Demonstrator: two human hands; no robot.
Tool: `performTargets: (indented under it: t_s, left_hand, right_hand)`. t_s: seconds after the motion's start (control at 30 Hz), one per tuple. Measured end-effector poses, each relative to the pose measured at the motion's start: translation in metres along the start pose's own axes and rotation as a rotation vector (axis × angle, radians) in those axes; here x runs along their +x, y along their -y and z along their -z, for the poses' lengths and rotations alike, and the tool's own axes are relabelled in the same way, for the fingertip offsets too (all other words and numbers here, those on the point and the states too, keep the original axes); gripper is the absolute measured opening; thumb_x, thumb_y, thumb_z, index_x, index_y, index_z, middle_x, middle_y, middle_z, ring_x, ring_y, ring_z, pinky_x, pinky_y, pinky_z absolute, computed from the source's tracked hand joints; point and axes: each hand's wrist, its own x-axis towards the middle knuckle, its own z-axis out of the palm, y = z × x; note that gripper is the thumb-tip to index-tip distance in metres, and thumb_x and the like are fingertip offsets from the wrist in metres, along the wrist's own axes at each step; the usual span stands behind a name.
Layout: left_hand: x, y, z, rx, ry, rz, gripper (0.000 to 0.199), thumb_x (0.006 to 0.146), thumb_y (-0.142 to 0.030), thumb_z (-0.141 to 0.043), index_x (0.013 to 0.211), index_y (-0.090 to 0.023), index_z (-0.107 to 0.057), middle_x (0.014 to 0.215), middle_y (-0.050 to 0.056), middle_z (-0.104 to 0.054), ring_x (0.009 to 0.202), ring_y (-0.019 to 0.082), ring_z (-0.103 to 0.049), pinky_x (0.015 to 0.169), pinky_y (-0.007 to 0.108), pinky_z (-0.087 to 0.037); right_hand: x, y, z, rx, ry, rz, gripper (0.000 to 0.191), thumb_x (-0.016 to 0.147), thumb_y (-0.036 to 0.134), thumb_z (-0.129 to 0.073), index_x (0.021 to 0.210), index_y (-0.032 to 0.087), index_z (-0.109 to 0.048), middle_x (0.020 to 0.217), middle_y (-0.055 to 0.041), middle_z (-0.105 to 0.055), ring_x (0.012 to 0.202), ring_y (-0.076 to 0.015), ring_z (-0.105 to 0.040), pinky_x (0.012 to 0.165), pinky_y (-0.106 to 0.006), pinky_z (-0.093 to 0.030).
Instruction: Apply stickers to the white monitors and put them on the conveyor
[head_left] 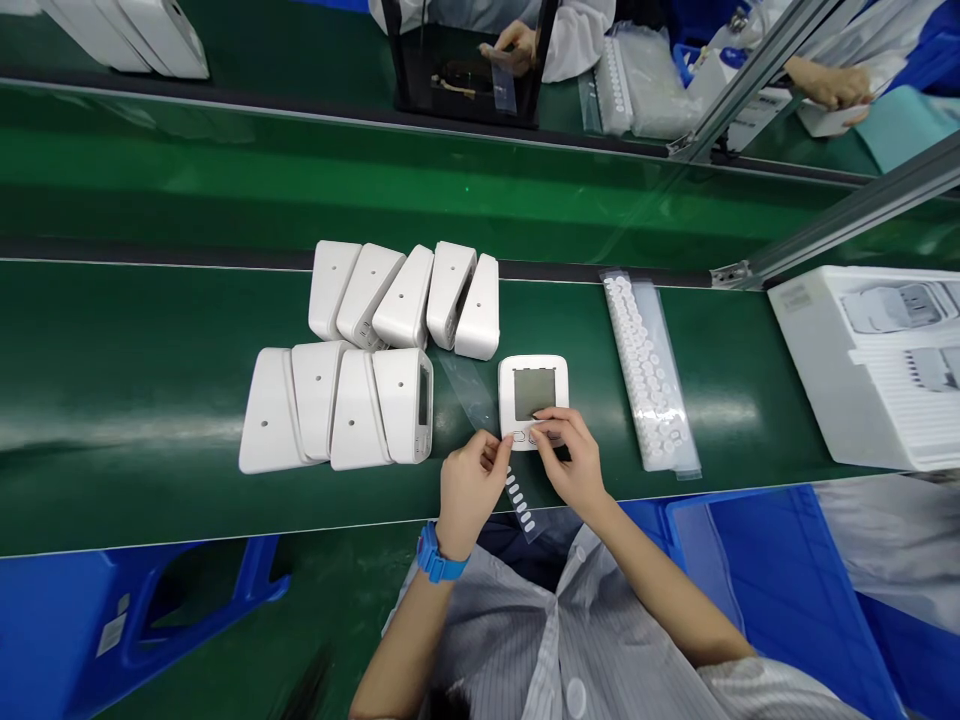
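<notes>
A white device with a grey screen (533, 392) lies face up on the green table (135, 400) near its front edge. My right hand (568, 455) rests its fingertips on the buttons below the screen. My left hand (469, 483) pinches a clear strip (501, 450) carrying small white pads, just left of the device; the strip hangs down past the table edge. A blue band is on my left wrist.
Two rows of white housings (341, 405) (409, 297) lie left of the device. A clear bag of white pads (651, 372) lies to the right, then a white tray (870, 365). Other people's hands (517, 42) (829, 82) work across the belt. Blue bins (787, 590) sit below.
</notes>
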Motion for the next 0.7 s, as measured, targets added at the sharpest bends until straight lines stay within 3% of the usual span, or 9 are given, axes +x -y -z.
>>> performTargets:
  t_s: [0.3, 0.47, 0.6, 0.7]
  left_hand:
    - [0.0, -0.004, 0.0, -0.002, 0.005, 0.02, 0.035, 0.093, -0.041, -0.055, 0.065, -0.022, -0.049, 0.058, -0.001, -0.063, 0.05, 0.014, -0.059, 0.048, 0.024, -0.034]
    - [-0.002, -0.002, 0.002, -0.044, 0.021, 0.023, 0.031, 0.094, -0.041, -0.054, 0.07, -0.022, -0.053, 0.061, 0.0, -0.064, 0.053, 0.015, -0.06, 0.05, 0.024, -0.038]
    - [-0.014, 0.01, 0.016, -0.189, 0.157, -0.003, 0.018, 0.093, -0.04, -0.058, 0.096, -0.022, -0.061, 0.081, 0.001, -0.069, 0.071, 0.016, -0.068, 0.06, 0.024, -0.052]
    - [-0.025, 0.023, 0.022, -0.394, 0.249, 0.039, 0.039, 0.086, -0.035, -0.069, 0.12, -0.025, -0.055, 0.103, 0.004, -0.068, 0.089, 0.017, -0.07, 0.076, 0.028, -0.059]
  right_hand:
    - [0.001, -0.001, -0.004, -0.05, -0.027, 0.04, 0.003, 0.091, 0.021, -0.063, 0.091, 0.024, -0.065, 0.102, -0.0077, -0.062, 0.097, -0.0235, -0.063, 0.082, -0.041, -0.052]
    - [0.004, 0.0, -0.004, -0.095, 0.02, 0.027, 0.007, 0.093, 0.022, -0.062, 0.087, 0.024, -0.065, 0.103, -0.0078, -0.063, 0.099, -0.024, -0.062, 0.084, -0.043, -0.051]
    - [0.001, 0.002, 0.002, -0.011, 0.02, 0.023, 0.007, 0.093, 0.019, -0.061, 0.089, 0.023, -0.065, 0.105, -0.0079, -0.062, 0.098, -0.0224, -0.063, 0.082, -0.04, -0.053]
    - [-0.006, 0.006, 0.006, 0.063, 0.003, 0.072, 0.011, 0.092, 0.014, -0.06, 0.094, 0.024, -0.064, 0.105, -0.0076, -0.061, 0.102, -0.0213, -0.063, 0.085, -0.039, -0.055]
